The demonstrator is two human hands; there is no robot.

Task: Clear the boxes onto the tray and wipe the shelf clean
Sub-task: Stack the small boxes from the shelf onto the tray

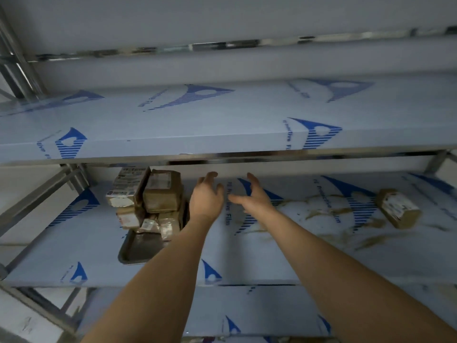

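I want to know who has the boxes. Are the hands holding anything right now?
No, nothing is held. The left hand and right hand are both open and empty above the shelf, beside the boxes stacked on the tray.

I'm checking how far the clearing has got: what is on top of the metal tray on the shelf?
A pile of brown boxes, stacked in at least two layers, fills the far end of the tray. Its near end is bare. The boxes hide the tray's far end.
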